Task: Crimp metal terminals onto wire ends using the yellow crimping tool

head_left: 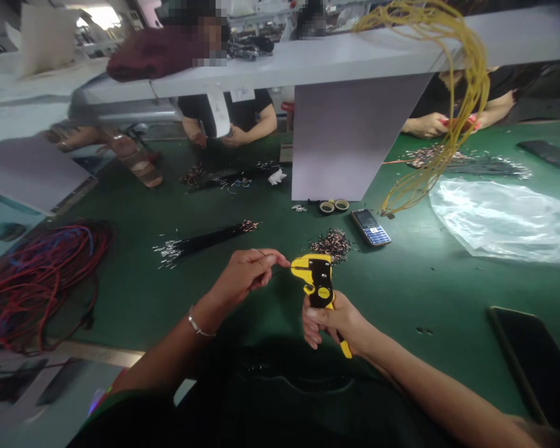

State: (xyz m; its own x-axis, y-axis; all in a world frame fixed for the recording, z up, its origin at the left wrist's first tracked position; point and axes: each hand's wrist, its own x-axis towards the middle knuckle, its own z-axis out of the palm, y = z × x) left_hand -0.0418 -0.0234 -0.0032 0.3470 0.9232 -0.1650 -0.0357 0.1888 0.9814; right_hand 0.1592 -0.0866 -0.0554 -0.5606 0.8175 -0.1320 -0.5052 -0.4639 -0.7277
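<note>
My right hand (pixel 329 317) is wrapped round the handles of a yellow and black wire stripper (pixel 318 277), its jaws pointing left. Close to those jaws, my left hand (pixel 252 270) pinches a thin dark wire (pixel 276 269), mostly hidden by the fingers. The fingertips are right at the tool's nose; whether they touch it I cannot tell. Beyond the tool lies a heap of short dark and copper-coloured wire bits (pixel 333 244). Behind my left hand, a bundle of black wires (pixel 210 241) rests on the green table, silvery ends to the left and copper ends to the right.
A keypad phone (pixel 371 228) and tape rolls (pixel 334 206) lie past the heap. Red and blue cables (pixel 42 280) are piled at left. Yellow wires (pixel 471 93) hang from the shelf (pixel 270 65). A plastic bag (pixel 504 218) and a smartphone (pixel 534 361) lie right. Co-workers sit opposite.
</note>
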